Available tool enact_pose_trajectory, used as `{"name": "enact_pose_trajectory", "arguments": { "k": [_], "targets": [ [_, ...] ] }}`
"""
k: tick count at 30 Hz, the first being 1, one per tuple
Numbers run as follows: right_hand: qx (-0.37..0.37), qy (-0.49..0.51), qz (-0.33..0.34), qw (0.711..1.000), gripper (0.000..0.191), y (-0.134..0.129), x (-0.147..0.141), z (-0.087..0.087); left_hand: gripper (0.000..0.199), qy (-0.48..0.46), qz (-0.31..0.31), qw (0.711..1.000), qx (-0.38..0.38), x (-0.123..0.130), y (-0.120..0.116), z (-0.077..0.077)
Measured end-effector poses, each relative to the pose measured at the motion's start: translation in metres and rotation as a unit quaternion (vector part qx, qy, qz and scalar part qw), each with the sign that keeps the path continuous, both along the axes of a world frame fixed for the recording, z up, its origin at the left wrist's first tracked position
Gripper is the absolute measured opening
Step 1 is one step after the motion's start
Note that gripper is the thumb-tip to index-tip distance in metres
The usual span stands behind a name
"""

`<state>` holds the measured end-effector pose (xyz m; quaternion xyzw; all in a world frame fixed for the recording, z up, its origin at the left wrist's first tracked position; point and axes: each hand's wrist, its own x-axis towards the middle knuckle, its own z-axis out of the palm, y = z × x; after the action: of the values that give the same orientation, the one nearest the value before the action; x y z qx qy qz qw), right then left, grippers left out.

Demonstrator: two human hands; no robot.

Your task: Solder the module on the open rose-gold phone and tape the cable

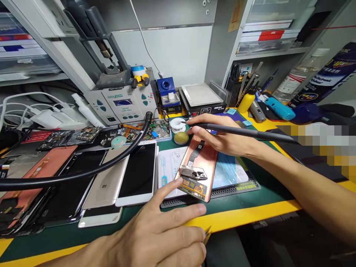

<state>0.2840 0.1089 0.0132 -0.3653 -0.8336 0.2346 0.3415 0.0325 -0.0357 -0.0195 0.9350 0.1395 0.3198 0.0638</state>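
Green mat (274, 191) | copper-backed phone panel (210, 157) is laid across white pad (168, 163); circuit strip (193, 186) is bared, 1 ribbon (198, 149) seemingly attached | panel is touched by left hand (147, 231), fingers spread, full grip unclear | black pen-shaped tool (239, 130) is gripped by right hand (229, 142)

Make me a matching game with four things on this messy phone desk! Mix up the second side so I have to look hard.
Things:
A. right hand
B. left hand
C. thick hose
D. small bottle

Where or what:
1. crosses over the gold-coloured phone
2. yellow
3. holds the long dark handle
4. index fingertip at the edge of the copper-coloured panel

Right pairs: A-3, B-4, C-1, D-2
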Motion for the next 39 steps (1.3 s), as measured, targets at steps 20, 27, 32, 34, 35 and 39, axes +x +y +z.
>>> {"name": "enact_pose_trajectory", "arguments": {
  "k": [20,27,32,34,35,39],
  "targets": [
    [0.029,0.016,-0.086,0.996,0.025,0.001,0.009,0.008,0.025,-0.011,0.096,0.992,-0.079,-0.013,-0.003,0.004],
    [-0.201,0.239,-0.047,0.949,0.017,-0.005,0.008,0.02,0.021,-0.097,0.183,0.975,-0.086,-0.02,-0.015,0.008],
    [-0.433,0.259,0.027,0.863,0.004,-0.016,0.003,0.024,0.023,-0.128,0.255,0.957,-0.057,-0.034,-0.007,0.02],
    [-0.448,0.253,0.032,0.857,0.011,-0.022,0.0,0.023,0.027,-0.111,0.259,0.958,-0.043,-0.038,-0.003,0.026],
    [-0.449,0.25,0.032,0.857,0.013,-0.025,-0.002,0.022,0.028,-0.098,0.254,0.962,-0.036,-0.039,-0.001,0.028],
    [-0.449,0.243,0.044,0.859,0.009,-0.031,-0.007,0.018,0.026,-0.069,0.225,0.971,-0.029,-0.041,0.007,0.026]
  ]
}}
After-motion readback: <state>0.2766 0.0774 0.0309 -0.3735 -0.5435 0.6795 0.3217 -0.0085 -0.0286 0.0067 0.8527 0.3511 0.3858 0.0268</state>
